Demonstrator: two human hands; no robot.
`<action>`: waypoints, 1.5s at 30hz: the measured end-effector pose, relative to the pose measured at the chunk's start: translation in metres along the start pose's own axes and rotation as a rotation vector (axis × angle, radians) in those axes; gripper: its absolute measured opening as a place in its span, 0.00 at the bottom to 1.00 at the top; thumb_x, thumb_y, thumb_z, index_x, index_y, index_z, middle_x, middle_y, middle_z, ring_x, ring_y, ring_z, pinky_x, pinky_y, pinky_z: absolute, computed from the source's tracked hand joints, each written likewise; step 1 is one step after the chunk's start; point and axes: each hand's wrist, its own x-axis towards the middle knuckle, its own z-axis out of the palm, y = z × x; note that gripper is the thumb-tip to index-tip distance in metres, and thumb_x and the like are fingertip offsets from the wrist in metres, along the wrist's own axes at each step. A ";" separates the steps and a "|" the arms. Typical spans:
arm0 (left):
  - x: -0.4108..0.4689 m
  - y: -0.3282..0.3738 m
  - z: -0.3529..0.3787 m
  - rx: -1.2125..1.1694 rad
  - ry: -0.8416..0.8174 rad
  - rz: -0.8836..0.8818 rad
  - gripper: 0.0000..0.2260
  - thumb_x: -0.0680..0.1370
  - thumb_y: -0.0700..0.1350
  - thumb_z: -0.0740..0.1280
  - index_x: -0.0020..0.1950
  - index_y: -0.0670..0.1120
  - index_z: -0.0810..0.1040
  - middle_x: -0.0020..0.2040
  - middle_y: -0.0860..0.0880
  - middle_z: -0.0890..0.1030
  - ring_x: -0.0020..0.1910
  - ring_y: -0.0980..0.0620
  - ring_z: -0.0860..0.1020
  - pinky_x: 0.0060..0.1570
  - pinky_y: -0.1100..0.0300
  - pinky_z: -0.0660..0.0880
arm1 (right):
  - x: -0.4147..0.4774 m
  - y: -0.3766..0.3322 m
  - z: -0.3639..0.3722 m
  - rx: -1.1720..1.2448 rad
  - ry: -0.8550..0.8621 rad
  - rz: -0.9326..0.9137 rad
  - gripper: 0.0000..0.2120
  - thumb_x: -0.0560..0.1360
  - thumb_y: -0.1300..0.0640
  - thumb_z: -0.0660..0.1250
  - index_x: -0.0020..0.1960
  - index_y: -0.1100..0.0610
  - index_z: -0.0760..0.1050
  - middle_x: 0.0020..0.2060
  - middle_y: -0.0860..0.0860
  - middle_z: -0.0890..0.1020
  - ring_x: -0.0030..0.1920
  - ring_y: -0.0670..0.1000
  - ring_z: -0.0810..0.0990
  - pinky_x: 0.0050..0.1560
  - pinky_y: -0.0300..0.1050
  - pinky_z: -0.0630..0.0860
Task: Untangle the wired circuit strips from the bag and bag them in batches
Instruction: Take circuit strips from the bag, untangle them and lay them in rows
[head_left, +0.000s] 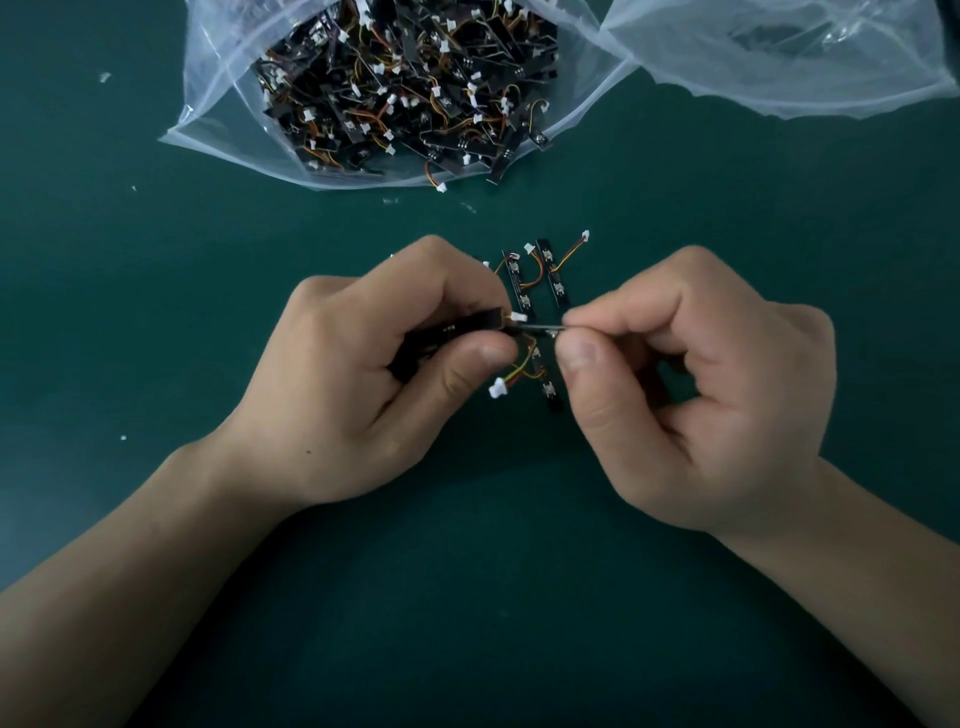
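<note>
- Two clear bags lie on the green bench (156, 364). The full bag (223, 67) holds a tangled heap of strips (405, 88), and the second bag (779, 67) lies to its right.
- Nearer the person than the full bag, the left loose strip (519, 286) and the right loose strip (556, 275) lie side by side. Their long axes point roughly toward the full bag.
- A third strip (548, 387) lies nearer still, partly hidden.
- The left hand (363, 374) is curled and grips the held strip (467, 327), which lies crosswise.
- The right hand (701, 395) pinches the thin strip (540, 327) edge-on between thumb and forefinger.
</note>
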 end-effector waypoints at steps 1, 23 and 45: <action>0.000 0.001 0.000 0.001 0.003 0.002 0.03 0.84 0.46 0.66 0.53 0.47 0.75 0.38 0.59 0.77 0.33 0.56 0.73 0.36 0.71 0.66 | 0.000 0.000 0.000 0.001 -0.009 0.010 0.10 0.79 0.61 0.66 0.40 0.64 0.79 0.23 0.52 0.75 0.26 0.52 0.72 0.30 0.42 0.66; 0.001 -0.001 -0.003 0.034 -0.040 -0.130 0.11 0.84 0.50 0.65 0.45 0.47 0.79 0.32 0.51 0.74 0.29 0.52 0.71 0.30 0.71 0.64 | 0.003 -0.003 -0.005 -0.294 -0.206 -0.240 0.11 0.79 0.50 0.76 0.47 0.58 0.87 0.34 0.42 0.63 0.27 0.50 0.70 0.25 0.49 0.67; 0.001 -0.005 -0.004 -0.041 0.121 -0.210 0.15 0.87 0.49 0.59 0.50 0.44 0.82 0.29 0.49 0.73 0.28 0.46 0.73 0.30 0.51 0.69 | 0.000 0.013 -0.014 -0.340 -0.496 -0.341 0.11 0.82 0.48 0.71 0.47 0.53 0.87 0.39 0.50 0.83 0.35 0.56 0.80 0.28 0.50 0.73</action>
